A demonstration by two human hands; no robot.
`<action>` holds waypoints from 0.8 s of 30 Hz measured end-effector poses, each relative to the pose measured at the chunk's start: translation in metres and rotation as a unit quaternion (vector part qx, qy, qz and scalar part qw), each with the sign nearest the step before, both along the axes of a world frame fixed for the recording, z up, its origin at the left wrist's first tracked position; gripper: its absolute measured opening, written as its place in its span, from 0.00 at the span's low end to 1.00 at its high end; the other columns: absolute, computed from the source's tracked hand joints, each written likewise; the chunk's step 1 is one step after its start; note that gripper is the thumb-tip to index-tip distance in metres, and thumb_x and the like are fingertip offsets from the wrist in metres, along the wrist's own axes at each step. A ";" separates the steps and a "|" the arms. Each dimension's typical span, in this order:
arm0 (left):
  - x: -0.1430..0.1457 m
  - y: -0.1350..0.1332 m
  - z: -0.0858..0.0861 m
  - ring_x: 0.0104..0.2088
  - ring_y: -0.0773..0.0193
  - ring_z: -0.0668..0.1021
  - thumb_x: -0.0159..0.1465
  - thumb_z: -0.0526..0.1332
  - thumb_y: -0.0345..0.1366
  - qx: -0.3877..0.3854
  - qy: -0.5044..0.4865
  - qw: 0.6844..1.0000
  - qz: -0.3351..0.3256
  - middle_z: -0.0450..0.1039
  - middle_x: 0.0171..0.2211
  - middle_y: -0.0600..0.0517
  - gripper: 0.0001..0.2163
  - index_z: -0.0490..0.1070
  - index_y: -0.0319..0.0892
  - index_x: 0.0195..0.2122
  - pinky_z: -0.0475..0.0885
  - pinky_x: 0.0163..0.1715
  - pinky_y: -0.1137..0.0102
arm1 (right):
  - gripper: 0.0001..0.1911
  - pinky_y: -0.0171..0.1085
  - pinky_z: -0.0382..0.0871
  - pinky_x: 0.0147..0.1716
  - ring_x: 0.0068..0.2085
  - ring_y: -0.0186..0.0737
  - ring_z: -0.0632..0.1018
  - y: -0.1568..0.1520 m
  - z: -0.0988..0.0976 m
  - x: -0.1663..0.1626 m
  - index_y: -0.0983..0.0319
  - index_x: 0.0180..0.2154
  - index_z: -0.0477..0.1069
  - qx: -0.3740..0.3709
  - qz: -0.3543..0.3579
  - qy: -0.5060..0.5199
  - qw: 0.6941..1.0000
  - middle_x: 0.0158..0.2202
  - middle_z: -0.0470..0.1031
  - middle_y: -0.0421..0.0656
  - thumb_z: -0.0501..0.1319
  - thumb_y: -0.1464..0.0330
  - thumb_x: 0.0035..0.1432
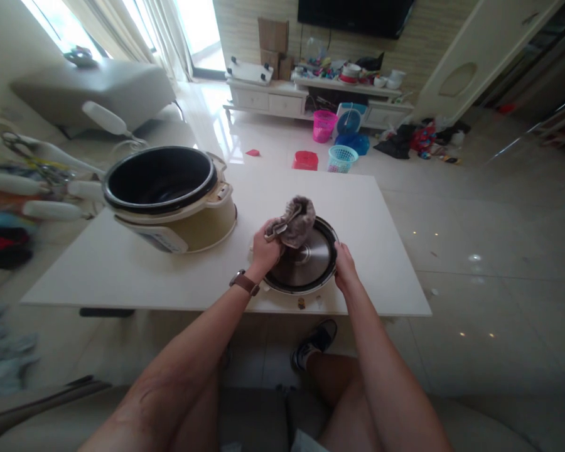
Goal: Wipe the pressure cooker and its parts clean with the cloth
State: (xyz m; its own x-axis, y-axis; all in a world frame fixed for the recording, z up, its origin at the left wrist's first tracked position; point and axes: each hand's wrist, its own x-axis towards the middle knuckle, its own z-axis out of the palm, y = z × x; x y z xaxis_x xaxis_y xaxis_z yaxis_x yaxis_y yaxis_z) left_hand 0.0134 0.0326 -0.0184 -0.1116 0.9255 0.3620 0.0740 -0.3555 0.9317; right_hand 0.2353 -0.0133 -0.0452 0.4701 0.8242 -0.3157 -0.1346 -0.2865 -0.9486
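Observation:
A round metal lid [317, 260] with a black sealing rim lies underside up near the table's front edge. My left hand [266, 251], a brown-strapped watch on its wrist, is closed on a bunched grey-brown cloth [297, 223] over the lid's left part. At the lid's right edge, my right hand [345, 267] grips the rim, its fingertips partly hidden. To the left stands a cream pressure cooker [202, 223] with its top off and a black inner pot [162, 179] inside.
The white table [216, 276] carries the cooker and lid. White-handled utensils [106, 118] stick up left of the cooker. Beyond the table are a pink basket [324, 127], a light-blue basket [342, 158] and a red stool [306, 161] on the tiled floor.

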 end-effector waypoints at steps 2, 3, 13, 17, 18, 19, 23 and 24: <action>0.009 -0.004 0.001 0.43 0.58 0.84 0.62 0.61 0.25 -0.005 0.003 0.997 0.079 0.85 0.41 0.48 0.13 0.79 0.40 0.46 0.80 0.49 0.66 | 0.21 0.42 0.75 0.45 0.46 0.46 0.79 0.000 0.001 -0.003 0.55 0.43 0.74 0.010 -0.009 -0.023 1.000 0.43 0.81 0.40 0.61 0.46 0.60; 0.014 -0.006 0.000 0.42 0.58 0.84 0.63 0.62 0.26 -0.013 0.013 0.995 0.098 0.85 0.41 0.48 0.13 0.79 0.41 0.47 0.80 0.50 0.66 | 0.22 0.43 0.74 0.48 0.49 0.46 0.79 0.000 0.001 -0.004 0.55 0.43 0.74 0.019 -0.012 -0.040 0.999 0.45 0.81 0.41 0.60 0.46 0.60; 0.068 -0.031 -0.006 0.58 0.54 0.84 0.65 0.63 0.24 -0.043 0.094 0.994 -0.016 0.82 0.60 0.46 0.30 0.72 0.47 0.68 0.77 0.60 0.63 | 0.30 0.46 0.67 0.59 0.53 0.47 0.75 -0.009 0.008 -0.019 0.56 0.47 0.72 0.138 0.039 -0.165 0.976 0.47 0.79 0.43 0.52 0.39 0.65; 0.066 -0.034 -0.004 0.55 0.48 0.85 0.61 0.62 0.21 -0.064 0.207 0.974 -0.063 0.84 0.56 0.45 0.32 0.76 0.46 0.67 0.77 0.59 0.58 | 0.25 0.45 0.68 0.60 0.54 0.45 0.75 -0.009 0.010 -0.020 0.54 0.44 0.73 0.137 0.035 -0.142 0.980 0.47 0.80 0.42 0.53 0.42 0.67; 0.063 -0.033 -0.003 0.54 0.47 0.86 0.60 0.62 0.21 -0.065 0.232 0.967 -0.078 0.85 0.54 0.45 0.31 0.78 0.47 0.65 0.78 0.59 0.57 | 0.25 0.45 0.68 0.60 0.54 0.45 0.75 -0.008 0.009 -0.019 0.54 0.43 0.74 0.137 0.028 -0.130 0.982 0.46 0.80 0.42 0.53 0.42 0.66; 0.060 -0.032 -0.002 0.54 0.47 0.86 0.59 0.61 0.20 -0.062 0.250 0.962 -0.094 0.86 0.53 0.45 0.31 0.80 0.48 0.63 0.78 0.58 0.57 | 0.25 0.45 0.69 0.60 0.54 0.46 0.75 -0.007 0.008 -0.019 0.55 0.42 0.74 0.136 0.019 -0.113 0.984 0.46 0.80 0.41 0.53 0.43 0.65; 0.037 -0.022 0.003 0.53 0.48 0.86 0.54 0.60 0.18 -0.024 0.287 0.933 -0.214 0.87 0.50 0.47 0.31 0.86 0.48 0.54 0.79 0.57 0.60 | 0.25 0.47 0.71 0.59 0.55 0.48 0.77 -0.001 0.002 -0.017 0.56 0.42 0.78 0.093 -0.027 -0.019 0.995 0.45 0.83 0.40 0.55 0.45 0.63; 0.031 -0.019 0.005 0.52 0.49 0.87 0.53 0.60 0.18 -0.016 0.279 0.928 -0.245 0.87 0.49 0.47 0.30 0.86 0.48 0.53 0.79 0.56 0.61 | 0.24 0.47 0.72 0.58 0.55 0.49 0.78 -0.001 0.002 -0.017 0.56 0.42 0.78 0.080 -0.036 -0.004 0.996 0.45 0.83 0.40 0.55 0.46 0.63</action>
State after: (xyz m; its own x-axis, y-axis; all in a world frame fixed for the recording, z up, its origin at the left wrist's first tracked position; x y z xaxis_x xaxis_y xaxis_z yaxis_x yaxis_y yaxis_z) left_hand 0.0444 0.0133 -0.0139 0.5222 0.8272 0.2075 0.3856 -0.4461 0.8077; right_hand 0.2186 -0.0143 -0.0435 0.5320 0.8277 -0.1787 -0.1411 -0.1214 -0.9825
